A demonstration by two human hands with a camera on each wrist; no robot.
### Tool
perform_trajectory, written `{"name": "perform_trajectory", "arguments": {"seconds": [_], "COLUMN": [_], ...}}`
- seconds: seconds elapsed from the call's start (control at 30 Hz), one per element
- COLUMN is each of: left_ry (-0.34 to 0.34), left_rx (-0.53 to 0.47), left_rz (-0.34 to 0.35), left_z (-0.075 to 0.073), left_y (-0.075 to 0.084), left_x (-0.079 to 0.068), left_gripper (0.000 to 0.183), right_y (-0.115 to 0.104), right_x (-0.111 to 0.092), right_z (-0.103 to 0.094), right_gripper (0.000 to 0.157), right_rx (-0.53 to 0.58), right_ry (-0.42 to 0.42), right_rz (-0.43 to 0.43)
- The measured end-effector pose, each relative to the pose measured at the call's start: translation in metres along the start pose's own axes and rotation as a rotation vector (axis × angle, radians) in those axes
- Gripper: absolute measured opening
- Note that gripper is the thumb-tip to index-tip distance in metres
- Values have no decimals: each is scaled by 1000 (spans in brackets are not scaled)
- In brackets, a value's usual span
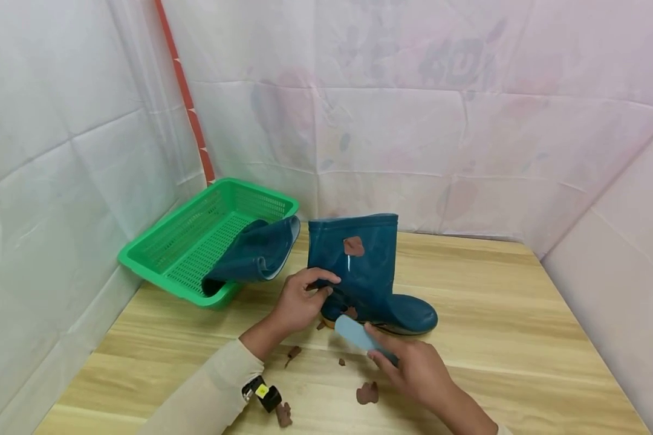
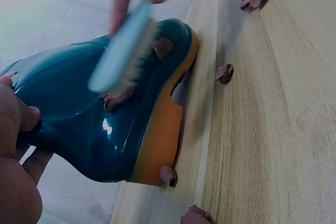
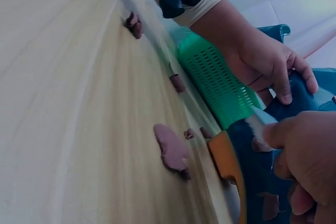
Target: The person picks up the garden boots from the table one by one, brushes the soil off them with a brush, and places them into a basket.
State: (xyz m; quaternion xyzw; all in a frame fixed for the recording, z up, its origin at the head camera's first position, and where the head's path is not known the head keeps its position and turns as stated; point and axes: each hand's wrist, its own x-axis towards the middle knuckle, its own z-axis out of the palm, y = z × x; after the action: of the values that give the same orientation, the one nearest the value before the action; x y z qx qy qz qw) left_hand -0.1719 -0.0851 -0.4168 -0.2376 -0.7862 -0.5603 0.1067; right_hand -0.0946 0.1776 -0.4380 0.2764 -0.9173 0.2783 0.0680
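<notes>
A dark blue rubber boot (image 1: 372, 266) stands upright on the table, its toe to the right. My left hand (image 1: 299, 299) grips it at the back of the ankle, thumb and fingers pinching the rubber. In my right hand (image 1: 416, 368) is a light blue brush (image 1: 354, 333), held by its handle. Its pale bristles, blurred in the left wrist view, are against or very near a brown clay-like patch (image 2: 115, 100) above the heel. Another brown patch (image 2: 163, 48) sticks nearer the toe, and one more patch (image 1: 354, 246) is high on the shaft. The sole (image 2: 160, 140) is orange-tan.
At the back left stands a green slotted basket (image 1: 187, 226), with a second blue boot (image 1: 256, 251) lying in it, shaft over the rim. Several brown lumps lie on the wooden table (image 1: 500, 338), among them a flat piece (image 1: 367, 393). White sheeting (image 1: 392, 133) hangs behind.
</notes>
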Motion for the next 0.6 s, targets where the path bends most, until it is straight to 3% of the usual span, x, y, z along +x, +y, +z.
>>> {"name": "perform_trajectory", "arguments": {"seconds": [0.07, 0.13, 0.3, 0.6], "left_ry": [5, 6, -4, -4], "left_rx": [8, 15, 7, -1], "left_rz": [4, 5, -2, -5], "left_z": [1, 1, 0, -1], "left_y": [1, 2, 2, 1], "left_x": [1, 1, 1, 1], "left_gripper": [31, 31, 31, 32], "right_y": [-1, -1, 2, 4], "right_x": [1, 1, -1, -2], "right_z": [-1, -1, 5, 5], "right_gripper": [50, 51, 51, 49], "right_rx": [-35, -65, -86, -49], "right_ry": [77, 91, 25, -68], "right_rz": [-11, 10, 65, 67]}}
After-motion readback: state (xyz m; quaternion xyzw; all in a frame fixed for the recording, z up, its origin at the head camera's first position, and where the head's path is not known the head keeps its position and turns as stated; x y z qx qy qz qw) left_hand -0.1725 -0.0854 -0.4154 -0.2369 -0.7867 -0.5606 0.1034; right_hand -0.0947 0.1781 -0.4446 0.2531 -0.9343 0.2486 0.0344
